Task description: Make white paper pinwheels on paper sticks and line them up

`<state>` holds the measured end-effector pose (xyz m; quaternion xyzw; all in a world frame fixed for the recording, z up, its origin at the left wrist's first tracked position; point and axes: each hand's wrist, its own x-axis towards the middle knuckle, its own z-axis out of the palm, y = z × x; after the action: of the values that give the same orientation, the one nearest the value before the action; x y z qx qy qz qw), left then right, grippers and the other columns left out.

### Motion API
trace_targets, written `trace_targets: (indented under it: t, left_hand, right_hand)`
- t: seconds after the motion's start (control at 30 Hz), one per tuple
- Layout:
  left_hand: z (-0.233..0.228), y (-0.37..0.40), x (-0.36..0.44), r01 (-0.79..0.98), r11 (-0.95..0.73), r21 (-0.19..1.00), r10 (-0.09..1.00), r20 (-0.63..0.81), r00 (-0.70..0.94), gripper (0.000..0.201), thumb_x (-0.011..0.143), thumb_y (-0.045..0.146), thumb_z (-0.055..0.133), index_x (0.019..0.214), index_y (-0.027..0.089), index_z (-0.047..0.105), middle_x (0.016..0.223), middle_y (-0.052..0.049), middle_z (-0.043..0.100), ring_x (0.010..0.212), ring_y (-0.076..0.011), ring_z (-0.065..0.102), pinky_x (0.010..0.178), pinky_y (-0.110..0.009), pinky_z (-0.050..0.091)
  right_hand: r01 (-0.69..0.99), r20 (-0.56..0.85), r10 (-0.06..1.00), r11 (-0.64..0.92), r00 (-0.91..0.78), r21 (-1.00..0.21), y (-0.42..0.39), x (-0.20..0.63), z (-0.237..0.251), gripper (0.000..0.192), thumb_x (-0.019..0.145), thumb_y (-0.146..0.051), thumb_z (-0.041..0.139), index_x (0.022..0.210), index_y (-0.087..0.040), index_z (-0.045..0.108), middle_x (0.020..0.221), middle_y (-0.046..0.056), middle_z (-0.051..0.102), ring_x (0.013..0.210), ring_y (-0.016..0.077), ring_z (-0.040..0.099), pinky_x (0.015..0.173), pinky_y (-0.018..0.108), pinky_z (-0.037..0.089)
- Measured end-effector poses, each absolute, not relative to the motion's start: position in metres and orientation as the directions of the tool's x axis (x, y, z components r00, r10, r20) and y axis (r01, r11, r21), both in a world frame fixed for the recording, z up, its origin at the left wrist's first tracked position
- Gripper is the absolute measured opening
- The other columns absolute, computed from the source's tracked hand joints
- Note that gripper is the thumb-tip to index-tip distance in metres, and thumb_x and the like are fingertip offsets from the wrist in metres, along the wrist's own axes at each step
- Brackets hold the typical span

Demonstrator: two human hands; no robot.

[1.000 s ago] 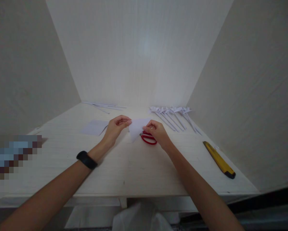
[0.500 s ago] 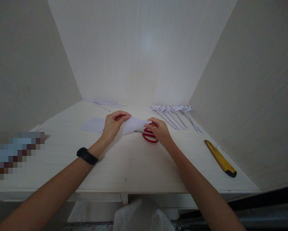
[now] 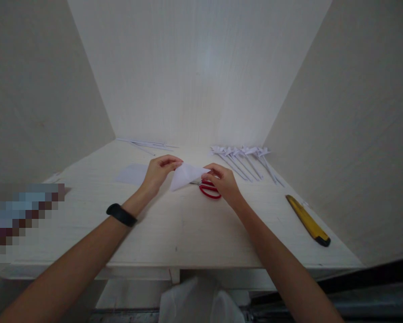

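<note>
A folded, roughly triangular sheet of white paper (image 3: 187, 175) is held up between my two hands, over the middle of the table. My left hand (image 3: 160, 172) pinches its upper left corner; a black band circles that wrist. At the paper's right corner, my right hand (image 3: 221, 179) grips with thumb and fingers. Red-handled scissors (image 3: 209, 190) lie on the table beneath, their blades partly hidden by the paper. Flat white paper (image 3: 131, 173) rests behind and left of my left hand.
Several folded paper pinwheels on sticks (image 3: 247, 161) lie at the back right. Thin white paper sticks (image 3: 147, 144) lie at the back left. A yellow utility knife (image 3: 307, 220) is near the right wall. A pixelated object (image 3: 23, 211) sits at the left edge. Walls enclose the table (image 3: 201, 237).
The held paper has tilted slightly, and a fold shows more plainly near its top. Both hands keep their pinch and have barely moved.
</note>
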<state>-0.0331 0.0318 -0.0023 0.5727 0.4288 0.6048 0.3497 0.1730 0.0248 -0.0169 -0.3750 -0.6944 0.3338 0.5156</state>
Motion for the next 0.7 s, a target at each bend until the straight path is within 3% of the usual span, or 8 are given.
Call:
trace_targets:
  t: [0.37,0.7]
  left_hand:
    - [-0.003,0.033,-0.035,0.092,-0.399,0.912,0.910,0.407,-0.082,0.012,0.061,0.029,0.074,0.066,0.018,0.071,0.071,-0.004,0.072,0.069,-0.0174,0.061,0.071,-0.031,0.049]
    - [-0.007,0.036,-0.037,0.197,-0.441,0.876,0.883,0.463,-0.079,0.008,0.065,0.026,0.072,0.067,0.018,0.072,0.070,-0.003,0.071,0.070,-0.0169,0.062,0.071,-0.029,0.048]
  right_hand:
    - [0.146,0.428,0.872,0.467,-0.237,-0.872,0.026,0.172,-0.021,0.014,0.073,-0.030,0.066,0.085,-0.022,0.065,0.070,0.000,0.068,0.066,0.0156,0.066,0.065,0.028,0.051]
    - [0.388,0.480,0.817,0.574,-0.318,-0.721,0.018,0.171,-0.009,0.006,0.075,-0.024,0.065,0.080,-0.021,0.069,0.071,0.000,0.069,0.065,0.0148,0.063,0.064,0.024,0.046]
